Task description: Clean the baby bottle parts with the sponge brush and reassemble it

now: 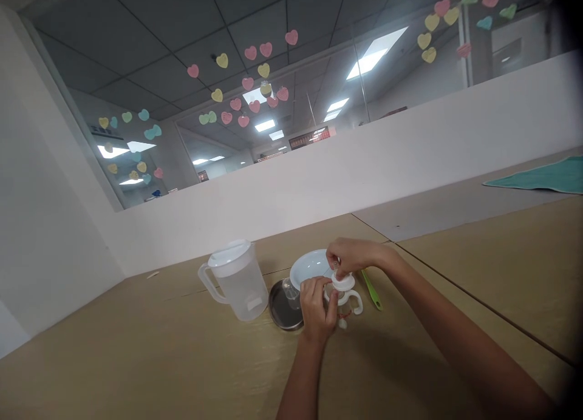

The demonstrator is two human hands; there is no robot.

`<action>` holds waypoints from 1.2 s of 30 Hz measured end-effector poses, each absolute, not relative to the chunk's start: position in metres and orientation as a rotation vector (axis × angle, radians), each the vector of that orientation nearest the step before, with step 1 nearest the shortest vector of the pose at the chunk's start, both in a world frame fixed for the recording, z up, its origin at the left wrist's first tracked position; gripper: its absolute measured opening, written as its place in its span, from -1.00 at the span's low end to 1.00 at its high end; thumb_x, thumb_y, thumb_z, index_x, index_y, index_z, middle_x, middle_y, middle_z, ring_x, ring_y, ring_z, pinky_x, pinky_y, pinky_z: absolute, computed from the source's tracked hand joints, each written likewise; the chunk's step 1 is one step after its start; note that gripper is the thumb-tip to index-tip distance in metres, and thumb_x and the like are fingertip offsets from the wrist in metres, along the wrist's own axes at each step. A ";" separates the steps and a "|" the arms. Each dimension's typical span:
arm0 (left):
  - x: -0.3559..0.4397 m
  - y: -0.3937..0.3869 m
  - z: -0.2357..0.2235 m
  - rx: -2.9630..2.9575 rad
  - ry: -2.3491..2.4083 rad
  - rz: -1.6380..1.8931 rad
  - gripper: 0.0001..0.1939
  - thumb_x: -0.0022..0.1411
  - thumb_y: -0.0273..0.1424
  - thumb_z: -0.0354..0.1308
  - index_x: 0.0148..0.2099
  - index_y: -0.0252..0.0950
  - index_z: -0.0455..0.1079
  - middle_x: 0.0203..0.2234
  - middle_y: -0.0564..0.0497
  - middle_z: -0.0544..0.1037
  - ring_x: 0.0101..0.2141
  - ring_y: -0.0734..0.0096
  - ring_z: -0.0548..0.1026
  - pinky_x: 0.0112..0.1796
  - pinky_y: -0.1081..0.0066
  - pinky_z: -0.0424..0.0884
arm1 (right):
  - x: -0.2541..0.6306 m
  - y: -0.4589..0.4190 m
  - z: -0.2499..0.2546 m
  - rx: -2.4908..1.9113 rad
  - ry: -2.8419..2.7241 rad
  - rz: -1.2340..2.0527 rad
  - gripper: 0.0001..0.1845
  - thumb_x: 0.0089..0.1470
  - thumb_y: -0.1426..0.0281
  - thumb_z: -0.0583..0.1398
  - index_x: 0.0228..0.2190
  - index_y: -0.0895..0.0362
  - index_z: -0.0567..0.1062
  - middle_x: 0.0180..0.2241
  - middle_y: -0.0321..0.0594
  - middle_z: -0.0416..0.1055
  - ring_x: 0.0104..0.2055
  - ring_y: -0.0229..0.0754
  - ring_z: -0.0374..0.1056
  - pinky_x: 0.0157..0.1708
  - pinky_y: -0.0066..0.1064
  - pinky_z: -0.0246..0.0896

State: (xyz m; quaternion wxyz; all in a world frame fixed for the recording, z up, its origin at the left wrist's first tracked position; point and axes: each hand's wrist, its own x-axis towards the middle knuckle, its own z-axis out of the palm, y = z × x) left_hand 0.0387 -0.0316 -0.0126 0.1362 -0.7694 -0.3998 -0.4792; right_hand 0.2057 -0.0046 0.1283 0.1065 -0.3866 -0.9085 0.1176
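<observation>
On the desk (182, 359), near a pale blue bowl (310, 264) and a green utensil (372, 291), stands a clear pot (346, 309), the left hand (319, 308)'s grip clamped on its upper side. The right hand (350, 255)'s grip pinches the white lid (344, 282) at its mouth.

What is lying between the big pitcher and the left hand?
The head view shows a round dark tray and a small clear glass there.
</observation>
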 end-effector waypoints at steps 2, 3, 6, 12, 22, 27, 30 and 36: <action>0.039 -0.031 -0.014 -2.197 -1.173 -1.423 -0.78 0.22 -0.33 -0.01 -0.13 -0.30 0.33 -0.30 -0.08 0.47 -0.27 0.30 0.41 -0.22 0.30 0.29 | 0.205 -0.005 0.128 -1.131 -2.677 0.336 -0.88 -0.26 0.49 0.30 -0.54 0.17 0.47 -0.49 -0.28 0.42 -0.49 -0.26 0.25 -0.58 -0.48 -0.04; 0.039 -0.031 -0.014 -2.179 -1.180 -1.442 -0.75 0.21 -0.32 0.01 -0.10 -0.31 0.31 -0.30 -0.09 0.47 -0.27 0.31 0.41 -0.22 0.31 0.30 | 0.205 -0.005 0.128 -1.128 -2.673 0.336 -0.88 -0.26 0.49 0.30 -0.53 0.17 0.47 -0.49 -0.27 0.42 -0.49 -0.26 0.25 -0.58 -0.48 -0.04; 0.038 -0.029 -0.017 -2.146 -1.193 -1.477 -0.68 0.19 -0.31 0.03 -0.03 -0.32 0.26 -0.29 -0.11 0.45 -0.26 0.29 0.41 -0.21 0.29 0.33 | 0.205 -0.005 0.127 -1.121 -2.661 0.346 -0.84 -0.27 0.49 0.30 -0.49 0.16 0.48 -0.48 -0.27 0.42 -0.49 -0.25 0.26 -0.57 -0.47 -0.03; 0.037 -0.026 -0.020 -2.142 -1.197 -1.471 -0.63 0.18 -0.29 0.03 0.01 -0.34 0.23 -0.29 -0.12 0.44 -0.26 0.27 0.41 -0.22 0.26 0.34 | 0.201 0.001 0.121 -1.039 -2.640 0.368 -0.85 -0.26 0.51 0.29 -0.50 0.15 0.46 -0.48 -0.28 0.39 -0.48 -0.26 0.25 -0.57 -0.49 -0.03; 0.035 -0.026 -0.021 -2.131 -1.202 -1.442 -0.58 0.16 -0.27 0.06 0.04 -0.33 0.20 -0.30 -0.10 0.44 -0.27 0.27 0.41 -0.23 0.26 0.35 | 0.195 0.005 0.115 -1.018 -2.668 0.334 -0.81 -0.26 0.54 0.27 -0.45 0.16 0.48 -0.46 -0.28 0.40 -0.47 -0.26 0.25 -0.56 -0.49 -0.04; 0.033 -0.024 -0.023 -2.161 -1.197 -1.400 -0.50 0.15 -0.21 0.07 0.08 -0.34 0.16 -0.28 -0.11 0.43 -0.25 0.25 0.41 -0.21 0.23 0.35 | 0.194 0.004 0.114 -1.049 -2.678 0.298 -0.77 -0.27 0.55 0.26 -0.42 0.15 0.50 -0.43 -0.25 0.42 -0.43 -0.22 0.27 -0.55 -0.48 -0.03; 0.033 -0.022 -0.025 -2.178 -1.205 -1.340 -0.39 0.09 -0.14 0.12 0.12 -0.35 0.13 -0.26 -0.13 0.44 -0.27 0.24 0.41 -0.23 0.23 0.36 | 0.193 0.002 0.115 -1.036 -2.683 0.283 -0.71 -0.26 0.55 0.25 -0.36 0.15 0.50 -0.42 -0.24 0.42 -0.43 -0.22 0.27 -0.55 -0.48 -0.03; 0.033 -0.019 -0.029 -2.179 -1.278 -1.317 -0.25 -0.01 -0.05 0.19 0.13 -0.35 0.09 -0.22 -0.14 0.45 -0.22 0.17 0.43 -0.19 0.17 0.38 | 0.188 -0.004 0.116 -1.002 -2.788 0.233 -0.63 -0.27 0.60 0.22 -0.29 0.17 0.48 -0.40 -0.25 0.43 -0.44 -0.25 0.26 -0.57 -0.51 -0.06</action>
